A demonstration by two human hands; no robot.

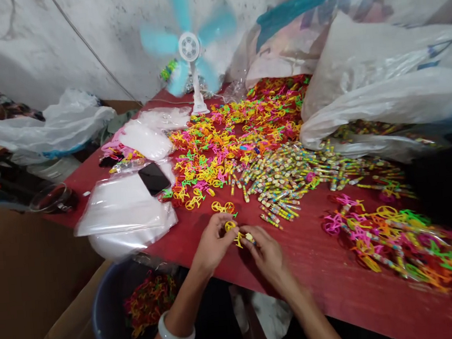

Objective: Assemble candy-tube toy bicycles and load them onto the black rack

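Observation:
Near the front edge of the red table, my left hand (215,241) pinches a small yellow plastic toy bicycle (230,225) between thumb and fingers. Close beside it, my right hand (268,255) has its fingers closed on a small printed tube (250,237) with a pale end. The two hands almost meet, and the fingers partly hide both pieces. Just beyond them lies another yellow toy bicycle (222,207). A heap of similar printed tubes (280,178) spreads behind my right hand.
Many colourful toy bicycles (205,161) cover the table's (298,268) middle. More pieces with tubes (390,234) lie at right. Clear plastic bags (122,205) and a phone (154,178) are left. A fan (189,47) spins behind; white sacks (384,76) bulge. A tub (100,317) stands below.

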